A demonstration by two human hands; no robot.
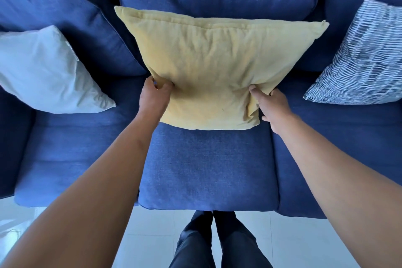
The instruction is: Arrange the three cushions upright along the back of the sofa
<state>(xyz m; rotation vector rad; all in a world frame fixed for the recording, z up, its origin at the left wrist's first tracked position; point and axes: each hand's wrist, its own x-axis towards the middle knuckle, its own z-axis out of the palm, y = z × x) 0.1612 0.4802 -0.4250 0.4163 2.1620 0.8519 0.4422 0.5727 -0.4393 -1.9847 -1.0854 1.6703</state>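
Note:
A yellow cushion leans against the middle back of the blue sofa, its lower edge on the middle seat. My left hand pinches its lower left side. My right hand grips its lower right corner. A white cushion leans against the left back section. A blue and white striped cushion leans against the right back section.
The sofa's front edge runs across the lower part of the view, with pale tiled floor below it. My legs in dark trousers stand close to the middle seat.

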